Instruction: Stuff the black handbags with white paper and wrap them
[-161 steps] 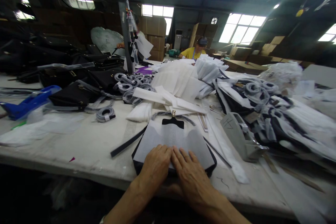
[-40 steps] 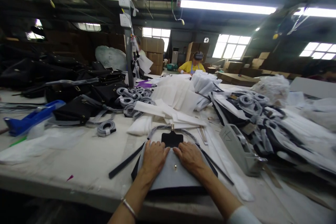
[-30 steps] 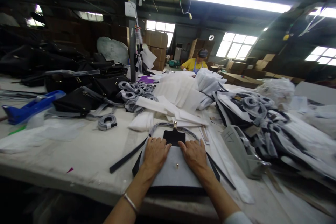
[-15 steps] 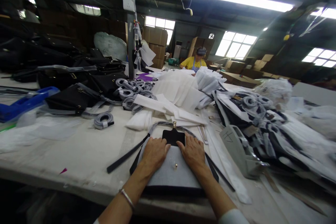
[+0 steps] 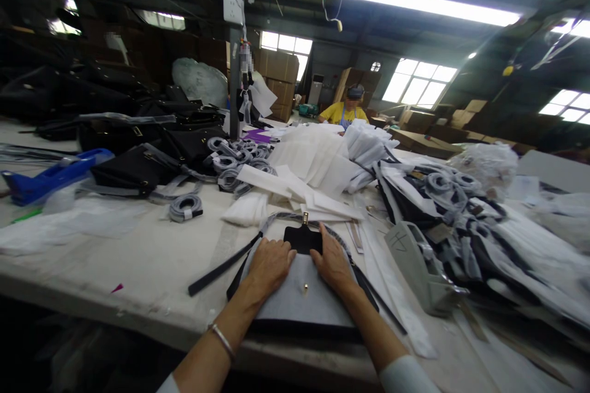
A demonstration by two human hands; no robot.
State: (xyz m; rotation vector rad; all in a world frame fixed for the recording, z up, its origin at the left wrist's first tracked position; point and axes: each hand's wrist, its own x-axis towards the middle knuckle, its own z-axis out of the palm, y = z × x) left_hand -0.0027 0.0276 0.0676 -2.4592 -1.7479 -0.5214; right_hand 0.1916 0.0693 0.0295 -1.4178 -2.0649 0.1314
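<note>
A black handbag (image 5: 302,326) lies at the table's front edge, its face covered by a pale grey sheet (image 5: 281,302). A small gold stud (image 5: 306,287) pokes through the sheet. Above it shows a black flap tab (image 5: 302,241) with a gold clasp piece (image 5: 305,218) at its tip. My left hand (image 5: 270,264) grips the bag's upper left part, thumb on the near side beside the tab. On the upper right, my right hand (image 5: 334,261) holds it likewise, thumb toward the tab. The fingertips of both hands are partly hidden. A black strap (image 5: 224,265) sticks out left.
A grey tape dispenser (image 5: 419,267) stands to the right, near heaped straps and wrapping. White foam sheets (image 5: 313,156) pile up behind the bag. Coiled straps (image 5: 184,207), black bags (image 5: 133,171) and a blue dispenser (image 5: 58,177) lie left. A person in yellow (image 5: 345,113) is across the table.
My right hand has shifted slightly inward and up along the bag's top edge. My left hand keeps its hold, and the view has turned a little.
</note>
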